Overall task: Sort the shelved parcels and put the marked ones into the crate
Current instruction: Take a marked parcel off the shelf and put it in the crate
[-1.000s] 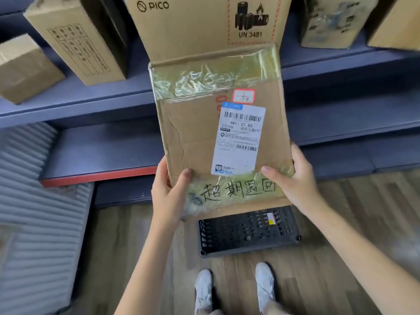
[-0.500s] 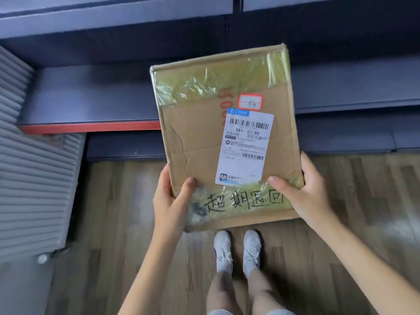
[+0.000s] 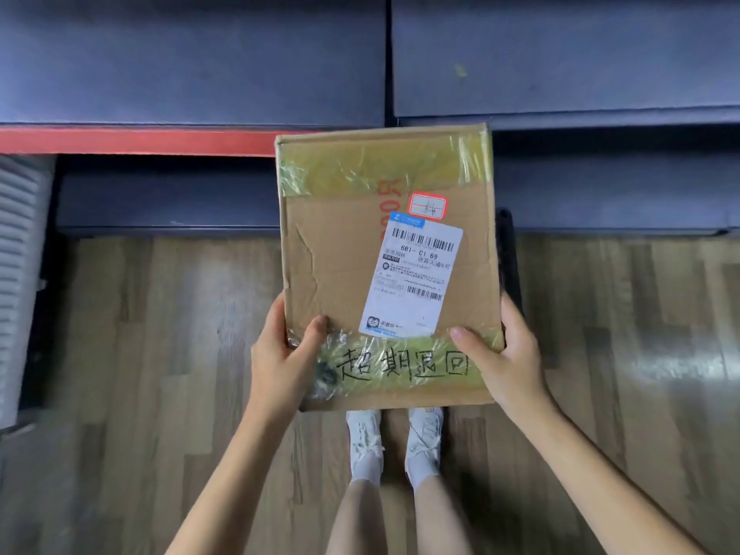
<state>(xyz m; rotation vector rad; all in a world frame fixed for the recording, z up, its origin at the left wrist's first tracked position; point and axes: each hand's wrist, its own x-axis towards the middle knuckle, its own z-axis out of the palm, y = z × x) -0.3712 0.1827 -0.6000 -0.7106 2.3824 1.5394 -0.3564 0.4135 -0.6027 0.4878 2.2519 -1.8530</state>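
Gripping one parcel point(image 3: 340, 250) | left hand point(image 3: 280, 354), right hand point(image 3: 508, 354) clasping near corners | two shoes point(image 3: 366, 434)

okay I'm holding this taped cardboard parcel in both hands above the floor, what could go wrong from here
1. Both the left hand and right hand grip only the parcel's near corners, on glossy tape; it might slip or tip away.
2. The parcel hides most of the floor ahead, and only a dark edge shows behind it, so lowering it is partly blind.
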